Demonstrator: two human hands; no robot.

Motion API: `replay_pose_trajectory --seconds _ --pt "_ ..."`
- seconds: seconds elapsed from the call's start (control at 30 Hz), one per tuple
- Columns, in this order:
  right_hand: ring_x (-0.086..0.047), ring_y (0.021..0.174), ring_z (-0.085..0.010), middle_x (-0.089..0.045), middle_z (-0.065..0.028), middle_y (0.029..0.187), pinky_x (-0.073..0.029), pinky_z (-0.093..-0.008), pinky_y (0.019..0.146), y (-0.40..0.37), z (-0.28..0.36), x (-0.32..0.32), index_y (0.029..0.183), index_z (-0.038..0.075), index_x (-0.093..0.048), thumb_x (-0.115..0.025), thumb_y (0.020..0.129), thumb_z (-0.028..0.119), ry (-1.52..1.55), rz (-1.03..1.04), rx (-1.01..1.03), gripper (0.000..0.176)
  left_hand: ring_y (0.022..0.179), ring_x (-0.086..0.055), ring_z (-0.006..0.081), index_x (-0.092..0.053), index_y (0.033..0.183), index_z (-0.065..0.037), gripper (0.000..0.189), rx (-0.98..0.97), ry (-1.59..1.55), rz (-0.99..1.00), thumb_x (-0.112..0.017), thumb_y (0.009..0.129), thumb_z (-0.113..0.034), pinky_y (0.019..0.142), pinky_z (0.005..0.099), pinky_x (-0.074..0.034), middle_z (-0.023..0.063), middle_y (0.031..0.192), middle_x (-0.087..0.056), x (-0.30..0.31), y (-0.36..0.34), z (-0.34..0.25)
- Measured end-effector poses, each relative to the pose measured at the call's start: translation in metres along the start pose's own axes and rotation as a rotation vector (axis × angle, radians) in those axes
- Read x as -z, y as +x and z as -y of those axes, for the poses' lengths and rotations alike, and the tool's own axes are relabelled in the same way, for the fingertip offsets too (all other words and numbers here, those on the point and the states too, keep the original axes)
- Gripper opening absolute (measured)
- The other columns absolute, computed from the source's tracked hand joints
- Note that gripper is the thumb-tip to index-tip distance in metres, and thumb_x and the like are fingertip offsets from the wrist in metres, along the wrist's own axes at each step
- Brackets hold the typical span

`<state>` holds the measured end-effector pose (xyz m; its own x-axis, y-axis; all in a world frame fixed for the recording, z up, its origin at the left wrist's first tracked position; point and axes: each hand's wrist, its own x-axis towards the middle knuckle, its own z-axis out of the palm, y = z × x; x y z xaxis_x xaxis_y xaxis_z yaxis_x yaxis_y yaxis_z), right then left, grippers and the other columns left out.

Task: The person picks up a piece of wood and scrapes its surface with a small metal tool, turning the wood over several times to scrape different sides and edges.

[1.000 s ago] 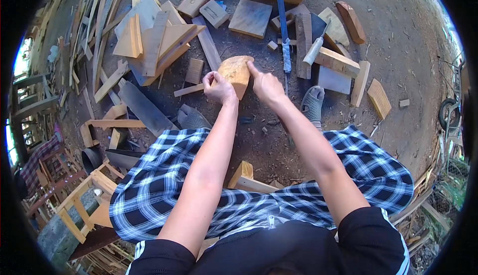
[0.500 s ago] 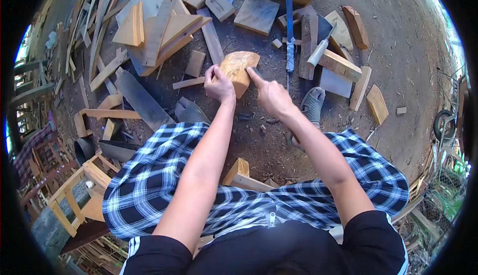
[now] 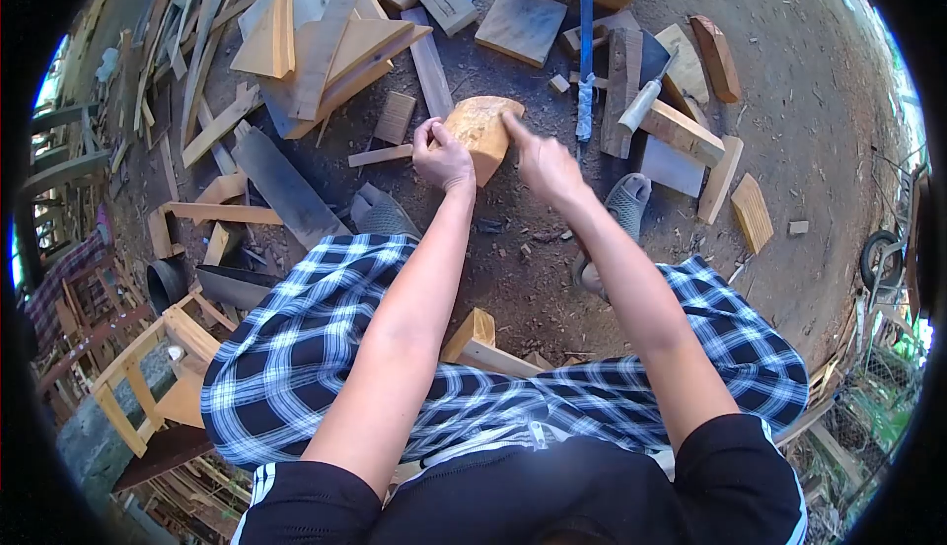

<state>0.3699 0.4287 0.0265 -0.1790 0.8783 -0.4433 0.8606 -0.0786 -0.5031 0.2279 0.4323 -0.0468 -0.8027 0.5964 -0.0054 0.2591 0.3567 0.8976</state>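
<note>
A carved wood block (image 3: 480, 136) with a curved, pale top is tilted up in front of me, above the dirt between my feet. My left hand (image 3: 443, 157) is closed on its left side, thumb and fingers pinching the edge. With its index finger stretched out, my right hand (image 3: 548, 164) points at the block's upper right edge, the fingertip at or very near the wood. Its other fingers are curled, and nothing shows in them.
A blue-bladed saw (image 3: 585, 47) and a chisel-like tool with a pale handle (image 3: 642, 103) lie among offcuts beyond the block. Stacked boards (image 3: 316, 62) are at upper left. A dark plank (image 3: 288, 190) lies beside my left foot. A small wooden frame (image 3: 148, 377) stands at lower left.
My right index finger has moved up along the block's right side to its upper corner. The left hand keeps its hold, and the whole view has shifted slightly.
</note>
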Motion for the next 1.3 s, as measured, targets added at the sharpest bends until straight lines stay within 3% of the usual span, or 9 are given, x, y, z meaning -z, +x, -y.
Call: replay_pose_trajectory --seconds 0.27,0.47,0.53,0.63,0.77,1.0,1.13,1.2,1.3 --pt "-0.069 0.085 -0.0439 -0.067 -0.0307 0.090 -0.055 -0.0537 0.079 -0.037 0.027 0.005 0.147 0.033 -0.036 -0.039 0.090 0.009 -0.049 0.097 0.078 0.063 0.082 -0.068 0.0254 -0.069 0.088 0.000 0.020 -0.020 0.014 -0.005 -0.055 0.089 -0.014 0.076 0.0368 -0.052 0.0121 0.086 -0.072 0.001 0.000 0.004" --pt "-0.066 0.095 -0.0452 -0.067 -0.0299 0.099 -0.053 -0.0521 0.083 0.023 0.002 -0.003 0.142 0.027 -0.043 -0.040 0.092 0.013 0.011 -0.012 -0.021 0.053 0.081 -0.069 0.0274 -0.069 0.089 -0.002 0.019 -0.036 0.027 -0.012 -0.056 0.088 -0.016 0.074 0.0381 -0.052 0.0121 0.087 -0.071 -0.002 0.001 0.005" --pt "-0.067 0.090 -0.0466 -0.065 -0.0342 0.095 -0.054 -0.0542 0.080 -0.001 0.015 0.002 0.147 0.032 -0.037 -0.041 0.089 0.010 -0.027 0.032 0.015 0.062 0.079 -0.069 0.0288 -0.068 0.089 -0.002 0.019 -0.039 -0.002 -0.024 -0.056 0.088 -0.017 0.072 0.0389 -0.053 0.0131 0.087 -0.071 -0.007 0.001 0.006" --pt "-0.069 0.078 -0.0429 -0.068 -0.0269 0.086 -0.056 -0.0533 0.074 -0.025 0.019 -0.003 0.146 0.033 -0.039 -0.042 0.089 0.012 -0.086 -0.005 0.107 0.060 0.079 -0.069 0.0287 -0.069 0.089 -0.002 0.019 -0.071 0.062 -0.007 -0.056 0.089 -0.016 0.072 0.0384 -0.053 0.0136 0.085 -0.071 0.003 -0.001 0.007" --pt "-0.068 0.094 -0.0409 -0.068 -0.0271 0.100 -0.056 -0.0503 0.080 0.030 -0.004 -0.003 0.144 0.029 -0.040 -0.042 0.093 0.014 -0.069 0.030 -0.034 0.054 0.079 -0.069 0.0290 -0.069 0.090 -0.001 0.019 -0.057 -0.049 -0.020 -0.057 0.088 -0.017 0.073 0.0390 -0.053 0.0138 0.085 -0.071 -0.005 0.001 0.007" --pt "-0.068 0.086 -0.0459 -0.066 -0.0320 0.092 -0.054 -0.0534 0.078 -0.036 0.022 0.006 0.148 0.032 -0.036 -0.041 0.089 0.009 -0.031 0.079 0.060 0.064 0.080 -0.069 0.0271 -0.068 0.087 -0.003 0.018 -0.017 0.048 -0.029 -0.057 0.089 -0.016 0.073 0.0378 -0.053 0.0122 0.087 -0.071 0.003 -0.002 0.007" --pt "-0.067 0.092 -0.0443 -0.066 -0.0315 0.099 -0.054 -0.0512 0.081 -0.001 0.005 0.007 0.148 0.030 -0.037 -0.042 0.088 0.008 -0.031 0.051 0.012 0.064 0.078 -0.068 0.0266 -0.068 0.088 -0.002 0.019 -0.066 -0.018 -0.008 -0.056 0.089 -0.017 0.074 0.0377 -0.052 0.0124 0.086 -0.071 0.001 -0.003 0.002" --pt "-0.068 0.093 -0.0413 -0.068 -0.0272 0.100 -0.055 -0.0508 0.081 0.024 0.001 0.007 0.144 0.030 -0.041 -0.041 0.092 0.014 -0.063 0.021 -0.029 0.054 0.079 -0.068 0.0272 -0.068 0.088 -0.002 0.019 -0.082 0.017 -0.020 -0.056 0.089 -0.016 0.074 0.0383 -0.052 0.0124 0.086 -0.071 -0.001 0.000 -0.001" --pt "-0.069 0.092 -0.0410 -0.068 -0.0262 0.098 -0.055 -0.0504 0.081 0.007 0.011 0.000 0.144 0.033 -0.041 -0.040 0.091 0.014 -0.080 0.027 0.029 0.056 0.079 -0.068 0.0284 -0.067 0.087 -0.002 0.017 -0.071 0.003 -0.020 -0.055 0.089 -0.014 0.074 0.0391 -0.052 0.0123 0.085 -0.070 -0.001 0.003 0.007"
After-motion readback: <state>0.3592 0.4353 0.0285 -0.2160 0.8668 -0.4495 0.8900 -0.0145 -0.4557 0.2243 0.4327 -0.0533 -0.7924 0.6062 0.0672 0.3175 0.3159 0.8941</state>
